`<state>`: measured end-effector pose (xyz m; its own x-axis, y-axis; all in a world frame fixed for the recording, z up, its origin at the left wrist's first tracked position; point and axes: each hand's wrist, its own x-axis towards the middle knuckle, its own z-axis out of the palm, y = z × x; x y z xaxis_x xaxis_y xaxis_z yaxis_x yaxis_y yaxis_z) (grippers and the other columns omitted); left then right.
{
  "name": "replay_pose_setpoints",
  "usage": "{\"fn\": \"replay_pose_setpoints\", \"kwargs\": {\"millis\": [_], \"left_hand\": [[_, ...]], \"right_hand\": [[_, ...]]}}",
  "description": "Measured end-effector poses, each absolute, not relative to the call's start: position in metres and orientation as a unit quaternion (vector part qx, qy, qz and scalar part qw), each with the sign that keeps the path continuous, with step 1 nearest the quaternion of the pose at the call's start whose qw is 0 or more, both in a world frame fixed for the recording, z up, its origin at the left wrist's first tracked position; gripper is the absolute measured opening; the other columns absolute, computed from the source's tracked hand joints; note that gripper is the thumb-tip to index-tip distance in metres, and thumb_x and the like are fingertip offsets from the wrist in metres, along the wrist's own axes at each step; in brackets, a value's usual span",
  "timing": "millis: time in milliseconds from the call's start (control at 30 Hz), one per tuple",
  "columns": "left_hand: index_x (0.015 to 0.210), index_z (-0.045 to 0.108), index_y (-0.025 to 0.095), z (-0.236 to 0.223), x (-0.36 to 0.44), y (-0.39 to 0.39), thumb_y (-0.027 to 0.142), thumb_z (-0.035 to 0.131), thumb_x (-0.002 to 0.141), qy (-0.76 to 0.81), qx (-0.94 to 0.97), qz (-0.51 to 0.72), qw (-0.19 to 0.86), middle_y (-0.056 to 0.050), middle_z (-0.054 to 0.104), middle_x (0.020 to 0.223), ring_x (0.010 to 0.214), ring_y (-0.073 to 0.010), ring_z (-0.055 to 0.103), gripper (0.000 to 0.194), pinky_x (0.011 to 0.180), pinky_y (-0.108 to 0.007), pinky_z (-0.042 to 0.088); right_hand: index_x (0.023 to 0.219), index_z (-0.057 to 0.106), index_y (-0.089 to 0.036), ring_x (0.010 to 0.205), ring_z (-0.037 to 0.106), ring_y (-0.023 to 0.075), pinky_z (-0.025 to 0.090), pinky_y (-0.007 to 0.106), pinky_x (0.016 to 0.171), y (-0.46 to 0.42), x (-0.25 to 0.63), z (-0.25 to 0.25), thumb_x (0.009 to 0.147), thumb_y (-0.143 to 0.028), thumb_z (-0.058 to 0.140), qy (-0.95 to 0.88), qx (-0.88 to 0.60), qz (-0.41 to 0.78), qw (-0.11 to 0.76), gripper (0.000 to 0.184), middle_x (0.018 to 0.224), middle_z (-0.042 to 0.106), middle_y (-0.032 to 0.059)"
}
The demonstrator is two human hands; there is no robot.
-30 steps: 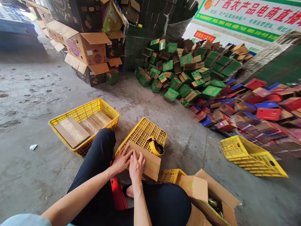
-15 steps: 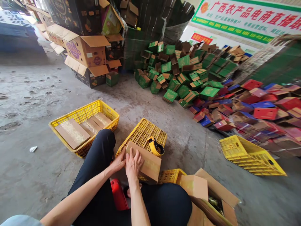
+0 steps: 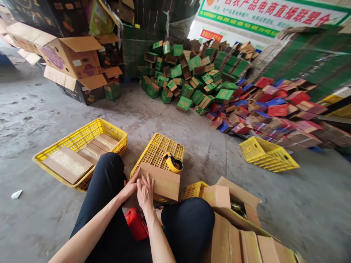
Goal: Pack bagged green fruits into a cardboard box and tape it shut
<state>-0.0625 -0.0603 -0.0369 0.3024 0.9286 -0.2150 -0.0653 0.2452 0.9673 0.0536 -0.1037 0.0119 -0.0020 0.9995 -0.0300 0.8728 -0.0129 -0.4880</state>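
Observation:
A small brown cardboard box (image 3: 163, 182) stands tilted on its edge on an upturned yellow crate (image 3: 159, 150) in front of my knees. My left hand (image 3: 128, 187) touches the box's near left corner with its fingers stretched out. Beside it, my right hand (image 3: 144, 190) lies flat against the box's near face, fingers spread. A yellow tape dispenser (image 3: 173, 163) rests on the crate just behind the box.
A yellow basket (image 3: 111, 128) with several sealed brown boxes sits at my left. An open carton (image 3: 236, 204) is at my right, another yellow crate (image 3: 267, 155) beyond. Heaps of green (image 3: 189, 78) and red-and-blue boxes (image 3: 274, 109) fill the back. A red stool (image 3: 136, 223) is under me.
The box has been tipped up from lying flat onto its edge, and both hands slid to its near left end. The camera swung to the right.

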Motion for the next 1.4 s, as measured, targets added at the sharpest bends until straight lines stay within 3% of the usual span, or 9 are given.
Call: {"fn": "replay_pose_setpoints", "kwargs": {"millis": [267,400,533,733,967,1267,1400], "left_hand": [[0.166,0.04,0.026,-0.065,-0.061,-0.068,0.035,0.054,0.101,0.491,0.694,0.281,0.446,-0.008,0.01,0.181,0.165,-0.0399,0.008,0.068,0.13,-0.061,0.023],[0.169,0.034,0.025,-0.074,-0.06,-0.07,0.038,0.051,0.104,0.485,0.761,0.258,0.346,-0.012,-0.004,0.18,0.165,-0.0427,0.004,0.069,0.128,-0.064,0.023],[0.17,0.032,0.025,-0.072,-0.058,-0.075,0.048,0.047,0.107,0.487,0.8,0.237,0.258,-0.013,0.005,0.18,0.165,-0.0434,0.001,0.068,0.128,-0.068,0.019],[0.17,0.03,0.021,-0.054,-0.05,-0.085,0.051,0.047,0.108,0.438,0.854,0.217,0.175,-0.016,0.023,0.177,0.165,-0.0377,0.016,0.071,0.131,-0.062,0.015],[0.163,0.046,0.03,-0.044,-0.018,-0.09,0.044,0.058,0.106,0.37,0.887,0.196,0.197,-0.013,0.02,0.178,0.163,-0.0373,0.022,0.06,0.13,-0.061,0.025],[0.151,0.06,0.028,-0.044,-0.02,-0.087,0.041,0.059,0.106,0.369,0.879,0.199,0.227,-0.013,0.025,0.177,0.163,-0.0354,0.025,0.047,0.13,-0.062,0.025],[0.145,0.063,0.027,-0.046,-0.021,-0.088,0.037,0.061,0.105,0.373,0.876,0.195,0.237,-0.014,0.027,0.176,0.164,-0.0344,0.024,0.041,0.13,-0.061,0.025]], "right_hand": [[0.153,0.059,-0.025,0.152,0.049,0.0278,0.035,0.057,0.126,-0.136,0.089,-0.004,0.114,-0.038,0.034,-0.685,-0.704,0.062,0.176,0.048,0.156,0.06,0.008],[0.152,0.06,-0.023,0.149,0.052,0.0293,0.038,0.057,0.122,-0.154,0.121,-0.014,0.115,-0.04,0.031,-0.675,-0.717,0.012,0.173,0.051,0.154,0.062,0.0111],[0.15,0.063,-0.022,0.148,0.052,0.0307,0.038,0.055,0.122,-0.168,0.149,-0.027,0.115,-0.044,0.027,-0.649,-0.738,-0.029,0.183,0.055,0.153,0.063,0.0114],[0.147,0.064,-0.012,0.147,0.049,0.0332,0.041,0.052,0.12,-0.179,0.171,-0.044,0.113,-0.049,0.029,-0.612,-0.751,-0.087,0.232,0.061,0.154,0.061,0.018],[0.166,0.036,-0.016,0.149,0.042,0.0362,0.04,0.057,0.119,-0.185,0.169,-0.046,0.109,-0.052,0.039,-0.643,-0.731,-0.077,0.215,0.068,0.164,0.047,0.0198],[0.166,0.035,-0.014,0.149,0.039,0.0384,0.034,0.06,0.12,-0.181,0.16,-0.046,0.109,-0.048,0.039,-0.623,-0.751,-0.077,0.206,0.066,0.163,0.047,0.0223],[0.16,0.044,-0.011,0.147,0.041,0.0379,0.036,0.06,0.119,-0.181,0.158,-0.043,0.11,-0.049,0.037,-0.619,-0.749,-0.08,0.223,0.063,0.159,0.05,0.0235]]}}
